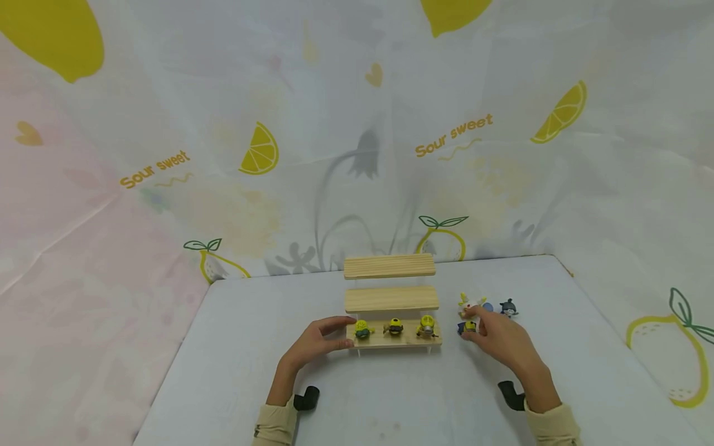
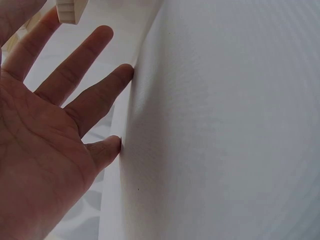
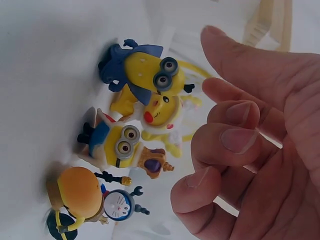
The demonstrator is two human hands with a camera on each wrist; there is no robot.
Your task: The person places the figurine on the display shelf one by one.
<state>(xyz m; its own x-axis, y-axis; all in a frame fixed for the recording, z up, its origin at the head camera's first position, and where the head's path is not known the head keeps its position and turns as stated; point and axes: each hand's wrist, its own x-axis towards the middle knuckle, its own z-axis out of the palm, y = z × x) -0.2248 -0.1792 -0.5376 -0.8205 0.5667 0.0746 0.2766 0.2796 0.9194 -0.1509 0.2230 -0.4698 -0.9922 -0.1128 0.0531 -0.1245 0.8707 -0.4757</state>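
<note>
A three-tier wooden display stand (image 1: pixel 392 298) stands on the white table. My left hand (image 1: pixel 315 341) holds the left end of its lowest board (image 1: pixel 376 341), thumb at the front edge and index finger at the back. Its other fingers spread out in the left wrist view, the lower ones at the tabletop. Three yellow toy figurines (image 1: pixel 395 326) stand on that board. My right hand (image 1: pixel 499 334) hovers with loosely bent fingers, holding nothing, over a blue-clad minion figurine (image 3: pixel 142 70). Beside it are a yellow figurine in white (image 3: pixel 161 111) and a minion with a crown (image 3: pixel 120 142).
An orange-topped figurine (image 3: pixel 80 192) and a small blue-and-white cat figurine (image 3: pixel 120 205) stand farther along the group. A dark-haired figurine (image 1: pixel 509 308) is at its right. Lemon-print cloth (image 1: pixel 346 124) hangs behind the table (image 1: pixel 401 396).
</note>
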